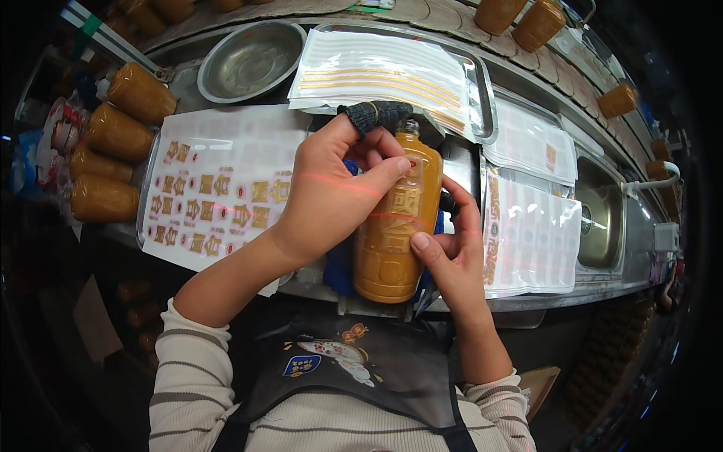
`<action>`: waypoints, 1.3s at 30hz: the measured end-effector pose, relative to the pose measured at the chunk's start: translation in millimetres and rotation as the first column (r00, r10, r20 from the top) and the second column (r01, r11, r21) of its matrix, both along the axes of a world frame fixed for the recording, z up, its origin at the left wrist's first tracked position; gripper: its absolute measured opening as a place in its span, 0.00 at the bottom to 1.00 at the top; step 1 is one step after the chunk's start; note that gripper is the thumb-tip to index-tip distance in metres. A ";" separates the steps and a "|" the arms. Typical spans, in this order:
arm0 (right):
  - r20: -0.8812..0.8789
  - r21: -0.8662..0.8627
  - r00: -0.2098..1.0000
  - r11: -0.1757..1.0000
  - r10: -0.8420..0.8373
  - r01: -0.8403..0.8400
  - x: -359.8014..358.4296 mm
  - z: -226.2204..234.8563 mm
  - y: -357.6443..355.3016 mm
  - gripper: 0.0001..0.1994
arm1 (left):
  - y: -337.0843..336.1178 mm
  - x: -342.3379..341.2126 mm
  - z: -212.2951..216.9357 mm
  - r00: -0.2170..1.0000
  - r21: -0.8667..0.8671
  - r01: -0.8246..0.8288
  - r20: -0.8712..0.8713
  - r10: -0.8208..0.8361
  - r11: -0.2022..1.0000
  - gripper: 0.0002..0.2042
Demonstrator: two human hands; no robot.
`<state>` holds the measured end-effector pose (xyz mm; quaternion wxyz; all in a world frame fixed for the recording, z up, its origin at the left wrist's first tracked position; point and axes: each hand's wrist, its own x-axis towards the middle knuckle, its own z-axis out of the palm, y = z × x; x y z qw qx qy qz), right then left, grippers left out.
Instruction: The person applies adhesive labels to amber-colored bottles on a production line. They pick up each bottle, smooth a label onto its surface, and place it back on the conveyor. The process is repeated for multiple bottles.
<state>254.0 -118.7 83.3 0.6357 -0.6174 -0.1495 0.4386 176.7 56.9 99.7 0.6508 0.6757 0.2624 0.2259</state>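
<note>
A caramel-brown glass bottle (pixel 374 260) with a clear threaded neck leans slightly right before me, gold characters on its front. My right hand (pixel 456 260) grips its right side, thumb on the front and fingers partly hidden behind. My left hand (pixel 339 177) is closed at the bottle's shoulder, its thumb tip against a small red oval label (pixel 412 163). A dark knit cover (pixel 376 115) wraps one left finger. Beneath the bottle lies blue cloth (pixel 340 264). To the left is a white sheet (pixel 226 143) with rows of gold and red decals, some spots bare.
Several brown bottles (pixel 109 132) stand at the left. Beyond the sheet are a round metal basin (pixel 252 62) and a tray (pixel 486 105) of gold-striped sheets (pixel 376 71). More decal sheets (pixel 531 226) lie right, beside a metal sink (pixel 599 211) with a white tap (pixel 651 183).
</note>
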 end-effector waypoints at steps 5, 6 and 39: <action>0.036 0.016 0.999 1.000 -0.014 0.013 -3.7 -2.1 0.7 0.36 | -0.3 -2.1 -3.3 0.999 -0.016 -0.017 0.049 0.018 1.000 0.10; 0.052 0.023 0.998 1.000 -0.018 0.017 -5.1 -2.7 0.3 0.36 | -1.4 -2.3 -3.4 0.996 -0.031 -0.033 0.081 0.035 0.999 0.12; 0.833 -0.236 0.468 0.955 0.294 -0.179 9.2 20.2 8.5 0.31 | -42.6 -66.4 -39.7 0.985 -0.341 0.164 0.105 -0.136 0.926 0.37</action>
